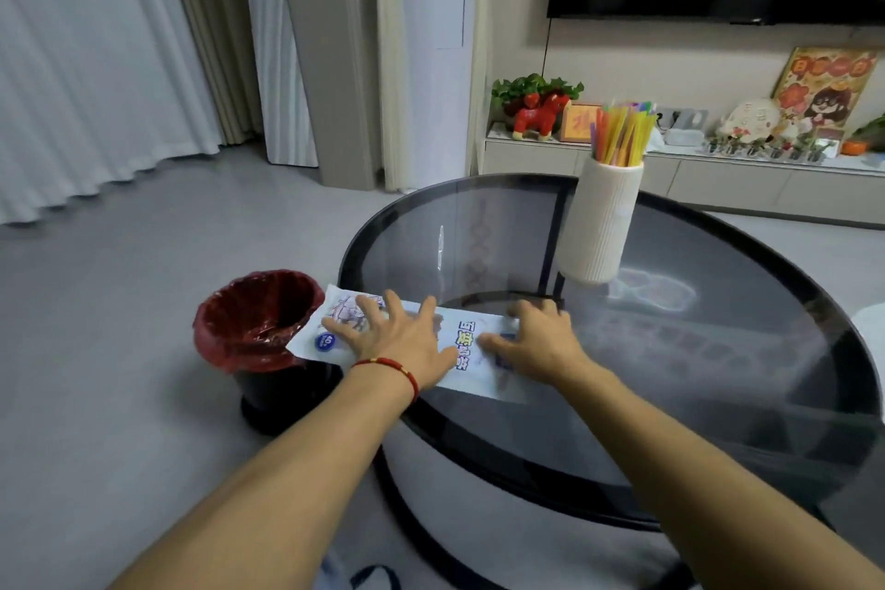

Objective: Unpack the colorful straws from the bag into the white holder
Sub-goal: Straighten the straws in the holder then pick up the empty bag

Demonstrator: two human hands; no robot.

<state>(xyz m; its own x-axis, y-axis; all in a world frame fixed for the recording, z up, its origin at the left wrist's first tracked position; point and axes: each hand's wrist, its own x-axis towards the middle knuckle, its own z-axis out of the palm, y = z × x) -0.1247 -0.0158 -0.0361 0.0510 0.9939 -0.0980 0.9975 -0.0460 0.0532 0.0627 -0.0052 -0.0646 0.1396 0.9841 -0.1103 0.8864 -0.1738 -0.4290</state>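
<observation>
A black bin [268,340] with a red liner is seen on the floor at the left, just beside the round glass bench [670,374]. Nothing can be made out inside the bin from here.

The flat white bag [471,352] is laid along the near left edge of the bench, and its left end is pushed out past the rim, over the bin. Blue and yellow print is seen on it. The bag looks flat and thin.

The left hand [392,333] is spread wide open, with the fingers fanned out, and is pressed palm down on the left part of the bag. A red string band [388,367] is worn on that wrist. Nothing is gripped by it.

The right hand [538,340] is laid open and palm down on the right part of the bag, with the fingers a little bent. Nothing is gripped by it either.

Farther back and to the right, the white holder [598,225] is stood upright on the bench, well apart from both hands. It is ribbed on the outside. The colorful straws [620,132] are packed inside it and stick up out of the top, in yellow, orange, pink and green.
</observation>
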